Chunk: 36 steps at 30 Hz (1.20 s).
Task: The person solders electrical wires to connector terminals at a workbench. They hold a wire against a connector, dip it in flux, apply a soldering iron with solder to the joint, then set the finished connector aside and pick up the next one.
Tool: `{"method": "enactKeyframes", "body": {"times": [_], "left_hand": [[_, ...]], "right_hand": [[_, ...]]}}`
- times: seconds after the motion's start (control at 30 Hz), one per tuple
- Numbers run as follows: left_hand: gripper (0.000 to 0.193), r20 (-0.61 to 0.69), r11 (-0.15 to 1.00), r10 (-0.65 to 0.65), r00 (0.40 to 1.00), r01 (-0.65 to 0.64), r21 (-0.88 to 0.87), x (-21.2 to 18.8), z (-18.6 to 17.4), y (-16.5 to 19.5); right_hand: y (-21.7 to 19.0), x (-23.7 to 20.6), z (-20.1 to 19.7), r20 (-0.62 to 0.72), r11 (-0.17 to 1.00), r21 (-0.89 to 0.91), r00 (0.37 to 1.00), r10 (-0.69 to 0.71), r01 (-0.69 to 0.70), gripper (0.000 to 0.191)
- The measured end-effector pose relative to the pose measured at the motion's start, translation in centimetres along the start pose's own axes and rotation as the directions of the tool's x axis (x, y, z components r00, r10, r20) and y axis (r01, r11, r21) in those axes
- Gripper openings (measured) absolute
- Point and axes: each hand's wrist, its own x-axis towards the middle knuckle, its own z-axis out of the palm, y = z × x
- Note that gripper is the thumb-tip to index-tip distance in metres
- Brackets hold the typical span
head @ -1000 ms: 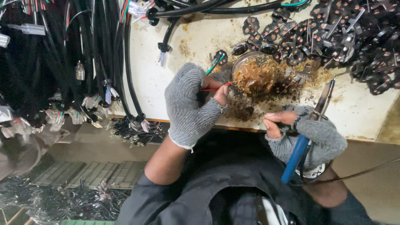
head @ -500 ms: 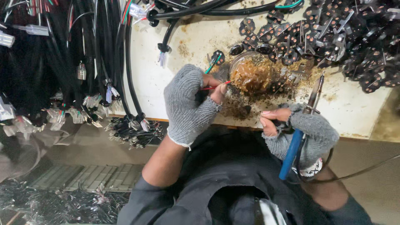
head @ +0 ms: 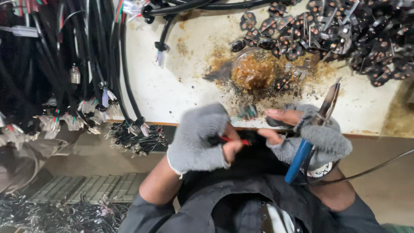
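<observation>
My left hand (head: pixel 200 138), in a grey fingerless glove, is closed around thin red and black wires (head: pixel 233 140) at the table's near edge. My right hand (head: pixel 308 136), also gloved, holds a soldering iron (head: pixel 312 131) with a blue handle, its metal tip pointing up and away over the table. The right thumb and forefinger reach toward the wire ends, close to the left fingertips. A small green-tipped wire end (head: pixel 248 113) shows between the two hands. Beyond them sits a round dish of brown flux (head: pixel 254 71) on the stained white table (head: pixel 185 90).
A heap of small black connector boards (head: pixel 345 30) covers the far right of the table. Black cable bundles with stripped ends (head: pixel 133 136) hang over the left edge. More wires lie on the floor at lower left (head: pixel 51 215). The iron's cord (head: pixel 379 166) trails right.
Both hands have pulled back from the flux dish toward my body, to the table's near edge. The left hand still grips the wires; the soldering iron stays in the right hand.
</observation>
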Motion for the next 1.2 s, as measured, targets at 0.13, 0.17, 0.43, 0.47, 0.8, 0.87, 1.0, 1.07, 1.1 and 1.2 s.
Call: {"method": "enactKeyframes", "body": {"times": [0.13,0.17,0.43,0.47,0.8,0.87,1.0,1.07,1.1,1.2], "left_hand": [[0.018,0.112,0.923,-0.246,0.963,0.268,-0.276,-0.6,2.3,0.4],[0.019,0.173,0.873,-0.320,0.931,0.361,-0.329,-0.6,2.8,0.5],[0.019,0.226,0.976,0.157,0.961,-0.187,0.115,-0.4,0.8,-0.1],[0.020,0.122,0.961,0.109,0.986,-0.136,0.241,-0.3,1.2,-0.4],[0.025,-0.186,0.889,0.139,0.973,-0.039,0.456,0.0,3.4,-2.5],[0.025,-0.186,0.888,0.119,0.975,-0.020,0.460,0.1,3.4,-2.3],[0.023,-0.195,0.886,0.096,0.976,0.005,0.464,0.2,3.5,-2.1],[0.023,-0.187,0.883,0.110,0.976,-0.009,0.470,0.2,3.6,-2.2],[0.024,-0.184,0.880,0.118,0.976,-0.017,0.474,0.2,3.6,-2.2],[0.027,-0.201,0.871,0.144,0.969,-0.028,0.490,0.2,3.7,-2.2]], "right_hand": [[1.1,-0.6,0.1,0.100,0.992,0.119,0.994,0.038,-0.049,0.045],[1.3,-0.5,0.4,0.094,0.979,0.201,0.996,0.007,-0.026,0.041],[-0.4,1.3,0.0,0.182,0.996,0.078,0.981,-0.064,0.050,0.021],[-0.7,1.3,0.3,0.197,0.981,0.184,0.980,0.024,-0.061,0.018],[1.1,-0.1,2.4,-0.024,0.975,0.171,0.990,-0.137,0.139,0.014],[1.2,-0.7,1.9,0.180,0.612,0.676,0.898,0.401,-0.409,0.018],[1.4,-1.6,1.9,0.092,0.943,0.330,0.996,0.010,-0.040,0.016],[1.4,-1.7,1.9,0.218,0.563,0.732,0.915,0.339,-0.383,0.019],[1.3,-1.6,1.9,0.335,0.266,0.835,0.830,0.447,-0.481,0.021],[0.6,-0.7,1.7,0.112,0.975,0.220,0.994,0.019,-0.043,0.018]]}}
